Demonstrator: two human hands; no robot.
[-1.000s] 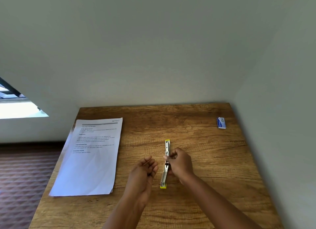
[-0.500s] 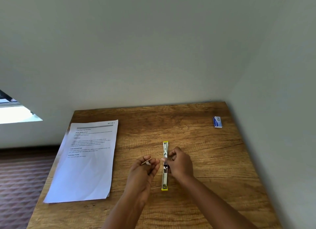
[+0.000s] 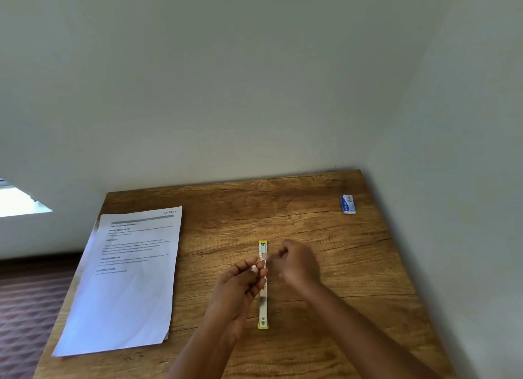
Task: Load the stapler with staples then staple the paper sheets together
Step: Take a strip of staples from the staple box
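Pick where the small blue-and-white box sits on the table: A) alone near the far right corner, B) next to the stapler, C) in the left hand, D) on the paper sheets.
A: the small box lies by itself near the table's far right corner, well clear of the opened stapler and the paper sheets.

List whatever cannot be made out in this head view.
- Small pale strip pinched by the left hand: blurred and tiny, so whether it is staples is unclear.
- Right hand: motion-blurred fingertips; its grip is unclear.
- Opened yellow-tipped metal stapler: its middle is hidden behind both hands.
- Small blue and white box: label too small to read.
- Printed white paper sheets: body text illegible, sheet count unclear.
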